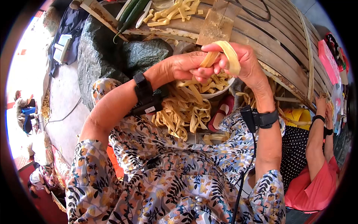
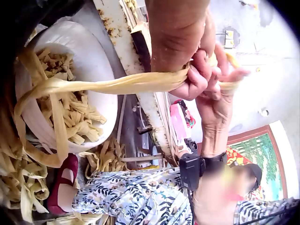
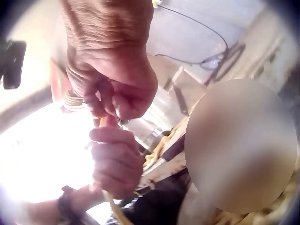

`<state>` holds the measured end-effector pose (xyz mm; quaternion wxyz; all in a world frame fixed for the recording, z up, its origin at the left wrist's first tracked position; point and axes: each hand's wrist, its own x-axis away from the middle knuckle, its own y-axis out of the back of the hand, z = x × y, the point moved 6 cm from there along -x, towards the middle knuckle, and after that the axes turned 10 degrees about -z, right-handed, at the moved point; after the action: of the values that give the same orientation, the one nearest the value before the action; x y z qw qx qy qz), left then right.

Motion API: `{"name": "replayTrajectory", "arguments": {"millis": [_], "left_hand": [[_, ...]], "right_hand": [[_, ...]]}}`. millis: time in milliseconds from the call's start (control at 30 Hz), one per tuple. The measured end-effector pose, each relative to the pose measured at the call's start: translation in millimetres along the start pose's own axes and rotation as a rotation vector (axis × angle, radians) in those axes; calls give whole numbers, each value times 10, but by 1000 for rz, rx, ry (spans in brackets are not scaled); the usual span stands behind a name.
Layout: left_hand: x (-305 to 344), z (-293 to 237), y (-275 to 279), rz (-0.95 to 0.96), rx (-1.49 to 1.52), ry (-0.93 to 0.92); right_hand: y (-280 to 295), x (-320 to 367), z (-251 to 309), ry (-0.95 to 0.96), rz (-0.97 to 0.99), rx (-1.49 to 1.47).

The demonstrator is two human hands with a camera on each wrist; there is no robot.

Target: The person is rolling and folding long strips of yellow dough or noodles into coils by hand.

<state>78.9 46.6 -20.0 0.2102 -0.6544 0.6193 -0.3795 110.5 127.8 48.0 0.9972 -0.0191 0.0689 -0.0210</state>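
Both hands meet in front of the body, holding one long pale-yellow flat strip (image 1: 232,58). The left hand (image 1: 191,66) pinches it with curled fingers; in the left wrist view the strip's tail (image 2: 112,85) hangs from that hand (image 2: 180,47) and loops down past a white bucket. A loop of the strip passes over the fingers of the right hand (image 1: 246,63), whose thumb and fingers grip it close to the left fingertips. Seen from the right wrist, the right hand (image 3: 112,70) is curled just above the left hand (image 3: 117,161).
A white bucket (image 2: 101,61) holds short folded yellow pieces. Loose long strips (image 1: 182,112) lie beside it. Beyond are a slatted wooden surface (image 1: 257,33) with more folded pieces (image 1: 175,13), a wooden board (image 1: 216,28), and dark plastic bags (image 1: 145,52). Another person's arms (image 1: 317,138) are at right.
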Motion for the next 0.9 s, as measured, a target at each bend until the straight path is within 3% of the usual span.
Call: {"name": "replayTrajectory", "arguments": {"millis": [67,167,267,300,333,400,500,600,633,700,733,833,900], "left_hand": [[-19,28,7,-3,-38,46],[-15,45,26,-168,12,-56],[-76,41,199,-87,56,-181],[-78,-3,230,-174,13,-192],[-61,-44,361,-570,-44,-213],[-4,-232,389,-662,-112,-435],[166,-450,245,-956,-584,-707],[223,-503,155,-917,-841,-808],[224,-498,159,-909,-869,-729],[229,-490,150,-888,-921,-571],[224,-486,126,-896,-991,-585],[186,-471,74,-939,-1284,-713],[172,-442,112,-951,-1244,-732]], "right_hand": [[32,-20,-81,-100,-65,101],[42,8,-163,-240,-113,240],[43,-10,-200,32,-110,494],[63,-22,-106,163,-226,590],[95,-16,-50,283,-328,712],[135,28,6,529,-529,956],[229,-56,-280,187,-481,694],[251,-116,-419,-142,-382,457],[250,-115,-462,-251,-345,381],[245,-115,-506,-216,-369,327],[235,-105,-541,-199,-381,301],[231,-57,-536,-35,-471,656],[175,-55,-399,238,-522,698]]}}
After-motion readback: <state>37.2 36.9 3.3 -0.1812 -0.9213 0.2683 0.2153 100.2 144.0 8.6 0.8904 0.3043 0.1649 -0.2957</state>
